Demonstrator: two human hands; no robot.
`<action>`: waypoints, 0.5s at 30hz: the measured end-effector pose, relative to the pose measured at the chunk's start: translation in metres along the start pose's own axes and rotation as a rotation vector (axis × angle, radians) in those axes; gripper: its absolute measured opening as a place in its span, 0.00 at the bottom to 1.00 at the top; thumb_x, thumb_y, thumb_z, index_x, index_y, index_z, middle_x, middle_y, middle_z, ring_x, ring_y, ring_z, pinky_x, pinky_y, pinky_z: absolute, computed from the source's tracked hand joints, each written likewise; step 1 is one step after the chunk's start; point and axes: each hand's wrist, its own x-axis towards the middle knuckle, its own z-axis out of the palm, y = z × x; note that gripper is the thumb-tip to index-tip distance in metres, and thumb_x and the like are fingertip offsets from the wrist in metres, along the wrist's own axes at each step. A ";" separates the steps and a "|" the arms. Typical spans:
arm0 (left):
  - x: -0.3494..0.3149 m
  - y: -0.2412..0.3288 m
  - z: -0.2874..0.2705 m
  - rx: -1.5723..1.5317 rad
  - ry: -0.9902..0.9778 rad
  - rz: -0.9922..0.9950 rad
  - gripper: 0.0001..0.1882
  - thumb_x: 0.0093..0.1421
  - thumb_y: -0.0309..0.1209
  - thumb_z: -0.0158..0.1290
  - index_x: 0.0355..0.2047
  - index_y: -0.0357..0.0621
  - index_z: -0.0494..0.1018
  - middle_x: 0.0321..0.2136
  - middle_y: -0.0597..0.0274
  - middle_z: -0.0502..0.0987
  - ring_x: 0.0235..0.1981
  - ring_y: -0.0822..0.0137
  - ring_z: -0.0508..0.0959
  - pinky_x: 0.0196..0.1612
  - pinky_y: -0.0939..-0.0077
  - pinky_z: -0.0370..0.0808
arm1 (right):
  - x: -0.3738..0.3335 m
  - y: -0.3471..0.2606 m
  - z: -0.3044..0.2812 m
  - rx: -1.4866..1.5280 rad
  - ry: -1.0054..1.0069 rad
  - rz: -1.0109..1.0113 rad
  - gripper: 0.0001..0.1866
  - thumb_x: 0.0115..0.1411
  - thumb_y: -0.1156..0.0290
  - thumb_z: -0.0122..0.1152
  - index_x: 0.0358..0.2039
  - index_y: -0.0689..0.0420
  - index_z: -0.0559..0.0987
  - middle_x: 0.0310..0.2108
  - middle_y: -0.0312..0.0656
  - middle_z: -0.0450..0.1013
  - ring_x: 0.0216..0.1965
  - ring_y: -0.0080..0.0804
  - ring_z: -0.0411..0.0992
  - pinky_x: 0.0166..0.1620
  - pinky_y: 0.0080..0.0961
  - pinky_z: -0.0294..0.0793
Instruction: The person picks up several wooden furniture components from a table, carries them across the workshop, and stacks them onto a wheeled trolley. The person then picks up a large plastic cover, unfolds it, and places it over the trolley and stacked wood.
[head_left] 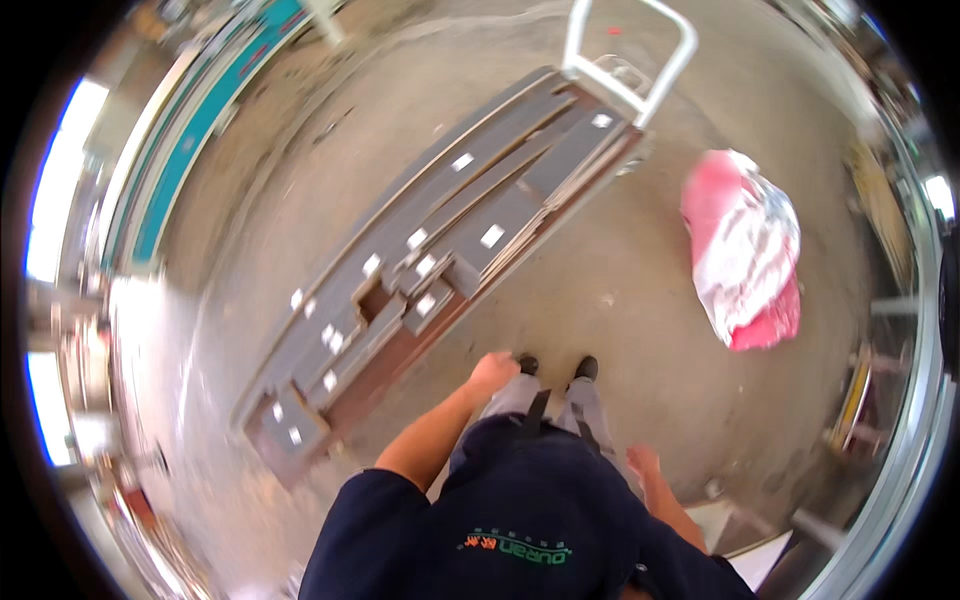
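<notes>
Dark grey flat panels (515, 205) lie on a long cart with a white tubular handle (666, 82), on a scuffed concrete floor (620, 290). The left hand (492, 373) is near the cart, the right hand (643, 461) farther off; whether either is clenched, I cannot tell. Right of the cart lies a crumpled pink-and-white bundle (745, 250).

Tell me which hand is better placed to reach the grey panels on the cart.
Left, probably: the left hand is farther forward and nearer the grey panels, while the right hand sits farther back and away.
</notes>
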 end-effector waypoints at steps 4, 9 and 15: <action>-0.017 0.053 -0.010 -0.788 0.443 -0.756 0.14 0.48 0.36 0.51 0.28 0.37 0.71 0.30 0.47 0.75 0.32 0.53 0.75 0.37 0.66 0.71 | 0.106 0.127 -0.015 1.387 -0.172 0.499 0.08 0.56 0.65 0.54 0.34 0.53 0.75 0.22 0.33 0.70 0.26 0.26 0.69 0.28 0.22 0.70; -0.099 0.058 0.050 -0.654 0.530 -1.099 0.22 0.47 0.39 0.53 0.39 0.37 0.74 0.35 0.45 0.76 0.37 0.52 0.76 0.42 0.65 0.71 | 0.251 0.171 -0.213 1.046 -0.267 0.491 0.20 0.53 0.72 0.56 0.46 0.64 0.70 0.29 0.40 0.74 0.34 0.28 0.71 0.36 0.24 0.72; -0.168 0.083 0.119 -0.905 0.416 -1.621 0.29 0.45 0.38 0.51 0.46 0.32 0.70 0.42 0.40 0.73 0.47 0.51 0.73 0.50 0.66 0.69 | 0.400 0.121 -0.285 0.730 -0.247 0.017 0.39 0.47 0.73 0.63 0.58 0.67 0.56 0.55 0.56 0.60 0.53 0.42 0.64 0.50 0.33 0.68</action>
